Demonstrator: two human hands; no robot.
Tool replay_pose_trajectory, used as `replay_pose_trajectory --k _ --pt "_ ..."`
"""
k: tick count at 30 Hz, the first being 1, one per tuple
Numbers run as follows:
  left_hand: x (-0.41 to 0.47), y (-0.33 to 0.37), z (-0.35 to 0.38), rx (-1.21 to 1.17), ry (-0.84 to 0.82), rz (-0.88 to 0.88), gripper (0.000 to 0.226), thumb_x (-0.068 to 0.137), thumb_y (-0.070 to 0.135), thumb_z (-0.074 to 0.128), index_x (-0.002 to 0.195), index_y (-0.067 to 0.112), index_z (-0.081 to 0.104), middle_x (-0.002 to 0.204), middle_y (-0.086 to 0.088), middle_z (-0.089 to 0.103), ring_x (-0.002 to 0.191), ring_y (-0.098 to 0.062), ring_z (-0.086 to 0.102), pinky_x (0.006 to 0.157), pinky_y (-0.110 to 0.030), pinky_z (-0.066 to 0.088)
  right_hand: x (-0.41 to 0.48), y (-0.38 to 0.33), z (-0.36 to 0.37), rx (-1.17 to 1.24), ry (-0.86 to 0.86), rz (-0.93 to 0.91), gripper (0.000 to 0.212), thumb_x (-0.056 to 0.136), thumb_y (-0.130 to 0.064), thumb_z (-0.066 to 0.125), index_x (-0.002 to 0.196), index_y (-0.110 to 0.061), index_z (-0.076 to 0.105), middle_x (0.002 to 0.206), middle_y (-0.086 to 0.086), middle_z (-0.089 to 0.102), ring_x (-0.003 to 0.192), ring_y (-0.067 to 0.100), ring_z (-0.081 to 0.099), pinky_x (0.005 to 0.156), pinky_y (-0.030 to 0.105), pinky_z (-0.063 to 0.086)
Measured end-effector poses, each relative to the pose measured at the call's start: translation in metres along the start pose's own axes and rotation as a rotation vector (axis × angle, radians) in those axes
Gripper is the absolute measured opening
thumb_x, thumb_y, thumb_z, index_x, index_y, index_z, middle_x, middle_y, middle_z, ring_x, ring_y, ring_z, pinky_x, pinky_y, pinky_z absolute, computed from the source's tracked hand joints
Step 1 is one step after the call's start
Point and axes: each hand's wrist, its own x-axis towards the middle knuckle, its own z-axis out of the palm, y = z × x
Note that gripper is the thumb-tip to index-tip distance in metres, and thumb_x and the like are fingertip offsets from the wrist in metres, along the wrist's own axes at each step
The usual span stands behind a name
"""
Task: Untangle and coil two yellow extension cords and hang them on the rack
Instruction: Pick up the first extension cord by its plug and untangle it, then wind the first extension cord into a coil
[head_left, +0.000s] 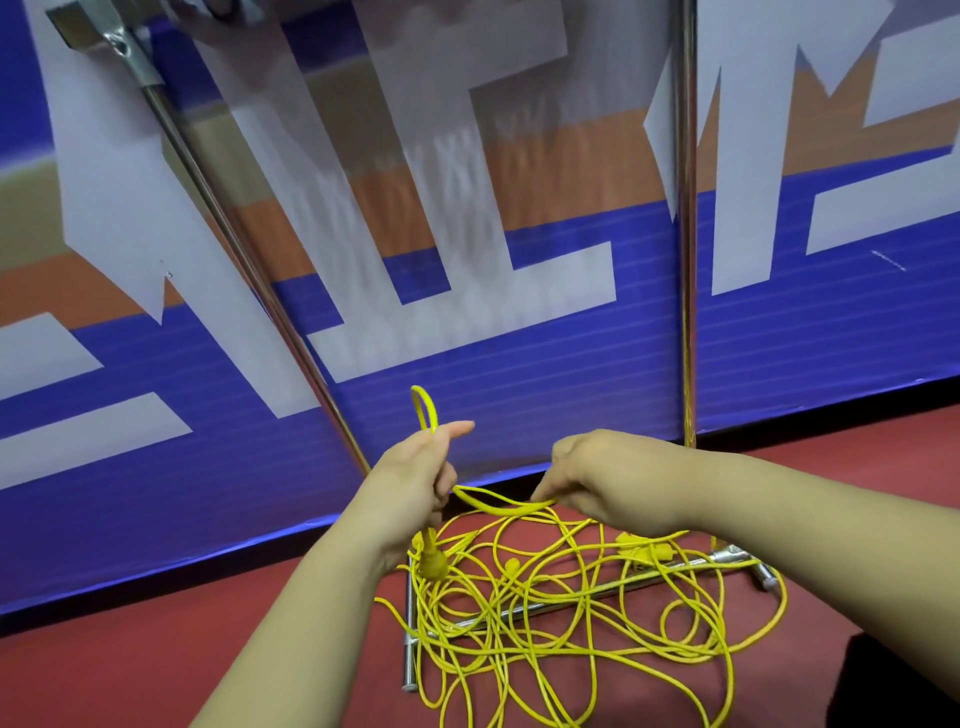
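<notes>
A tangled heap of yellow extension cords (561, 613) lies on the red floor over the rack's metal base. My left hand (415, 478) grips a cord, with a small loop (423, 410) sticking up above the fist and a yellow plug (432, 561) hanging just below it. A short length of cord (498, 506) runs from that hand across to my right hand (597, 478), whose fingers pinch it. The metal rack (688, 260) rises behind the heap with one upright pole and one slanted pole (244, 260).
A blue, white and orange banner wall (519, 364) stands directly behind the rack. The rack's chrome base bars (410, 639) lie on the red floor under the cords. A second yellow connector (644, 551) sits in the heap at the right.
</notes>
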Motion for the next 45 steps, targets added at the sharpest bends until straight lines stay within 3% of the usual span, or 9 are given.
replay_pose_trajectory --k 4,9,15,18,22,26,33,38,45 --pt "0.001 0.004 0.004 -0.136 0.005 -0.054 0.038 0.106 0.034 0.043 0.108 0.01 0.072 0.065 0.003 0.038 0.05 -0.01 0.025 0.043 -0.022 0.022 -0.001 -0.008 -0.008 0.092 -0.014 -0.047 0.026 0.098 -0.026 0.061 0.122 -0.025 0.07 0.116 -0.009 0.066 0.1 0.002 0.058 0.087 0.015 0.042" --pt "0.0 0.0 0.009 -0.18 -0.09 -0.094 0.037 0.105 0.016 0.045 0.088 0.003 0.075 0.072 -0.003 0.05 0.061 -0.011 0.045 0.052 -0.024 0.035 0.0 -0.012 -0.016 0.271 0.033 -0.052 0.019 0.093 -0.029 0.069 0.111 -0.029 0.076 0.103 -0.012 0.073 0.094 0.001 0.064 0.082 0.018 0.049" --pt "-0.008 0.006 0.015 -0.259 -0.239 -0.138 0.034 0.108 0.024 0.037 0.103 0.002 0.062 0.069 -0.013 0.058 0.057 -0.024 0.062 0.058 -0.032 0.054 -0.002 -0.013 -0.019 0.461 0.132 -0.013 0.015 0.089 -0.026 0.074 0.103 -0.028 0.079 0.086 -0.011 0.074 0.076 0.0 0.066 0.067 0.015 0.048" --pt "-0.012 0.009 0.021 -0.171 -0.274 -0.134 0.033 0.108 0.025 0.037 0.098 0.006 0.062 0.063 -0.012 0.053 0.047 -0.021 0.052 0.063 -0.037 0.053 -0.002 -0.013 -0.021 0.526 0.249 0.018 0.009 0.086 -0.026 0.077 0.095 -0.027 0.08 0.08 -0.01 0.075 0.072 0.002 0.068 0.066 0.021 0.052" --pt "-0.013 0.016 0.022 -0.274 -0.336 -0.146 0.035 0.105 0.031 0.04 0.091 0.006 0.06 0.055 -0.005 0.036 0.043 -0.011 0.023 0.041 -0.019 0.028 -0.002 -0.007 -0.021 0.574 0.439 0.074 0.01 0.081 -0.023 0.083 0.082 -0.019 0.074 0.07 -0.01 0.071 0.063 0.0 0.063 0.06 0.014 0.045" --pt "-0.012 0.024 0.016 -0.399 -0.298 -0.108 0.032 0.096 0.034 0.049 0.081 0.008 0.06 0.054 0.001 0.025 0.043 -0.005 0.017 0.038 -0.013 0.017 -0.002 0.004 -0.02 0.638 0.377 0.107 0.017 0.083 -0.021 0.081 0.087 -0.012 0.066 0.074 0.003 0.07 0.063 0.007 0.06 0.062 0.026 0.049" --pt "-0.009 0.024 -0.004 -0.606 -0.211 -0.149 0.034 0.093 0.035 0.05 0.077 0.006 0.059 0.047 0.005 0.027 0.036 -0.003 0.02 0.037 -0.012 0.014 -0.01 0.023 -0.021 0.684 0.269 0.166 0.007 0.093 -0.01 0.069 0.099 -0.009 0.067 0.079 0.002 0.074 0.063 0.0 0.063 0.061 0.011 0.045" --pt "-0.012 0.015 -0.003 -0.44 -0.362 -0.157 0.031 0.088 0.042 0.065 0.078 0.012 0.061 0.051 0.003 0.026 0.039 -0.006 0.021 0.039 -0.017 0.024 -0.003 0.021 -0.019 0.676 0.454 0.227 0.004 0.089 -0.016 0.074 0.092 -0.017 0.076 0.074 -0.003 0.074 0.065 0.004 0.067 0.066 0.022 0.054" --pt "-0.013 0.014 0.006 -0.436 -0.356 -0.207 0.033 0.093 0.042 0.055 0.073 0.016 0.056 0.055 0.003 0.023 0.04 -0.006 0.022 0.04 -0.019 0.028 0.007 0.009 -0.022 0.749 0.699 0.266 0.002 0.087 -0.016 0.076 0.086 -0.014 0.075 0.061 -0.003 0.066 0.051 0.001 0.053 0.051 0.013 0.04"
